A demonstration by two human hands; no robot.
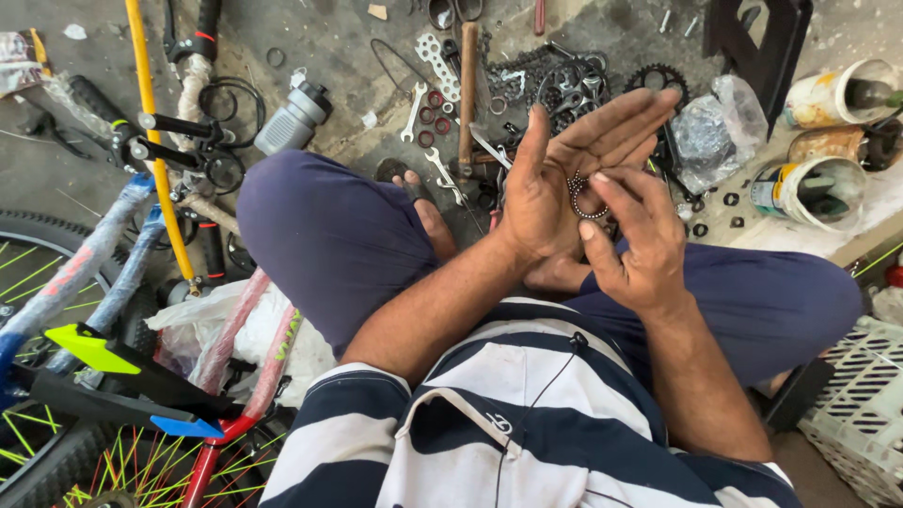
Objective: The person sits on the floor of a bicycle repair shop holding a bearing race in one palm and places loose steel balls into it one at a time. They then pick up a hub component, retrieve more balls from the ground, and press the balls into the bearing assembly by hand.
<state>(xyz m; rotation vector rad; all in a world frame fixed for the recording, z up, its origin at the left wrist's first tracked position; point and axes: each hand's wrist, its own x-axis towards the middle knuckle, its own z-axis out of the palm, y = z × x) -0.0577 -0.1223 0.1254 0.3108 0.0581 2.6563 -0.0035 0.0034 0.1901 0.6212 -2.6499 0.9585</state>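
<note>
My left hand (564, 174) is held palm up with its fingers stretched out flat. A small dark ball-bearing ring (585, 199) lies on that palm. My right hand (644, 249) reaches over from the right, and its thumb and fingertips pinch the ring against the palm. Both hands are smeared with grease and hover above my crossed legs in dark blue trousers (329, 235).
On the concrete floor ahead lie spanners (414, 111), a wooden-handled hammer (467, 94), sprockets and chain (574, 89), a plastic bag (715, 122) and dirty tins (809, 188). A bicycle frame with a yellow tube (155, 160) stands at left. A white crate (861, 414) sits at right.
</note>
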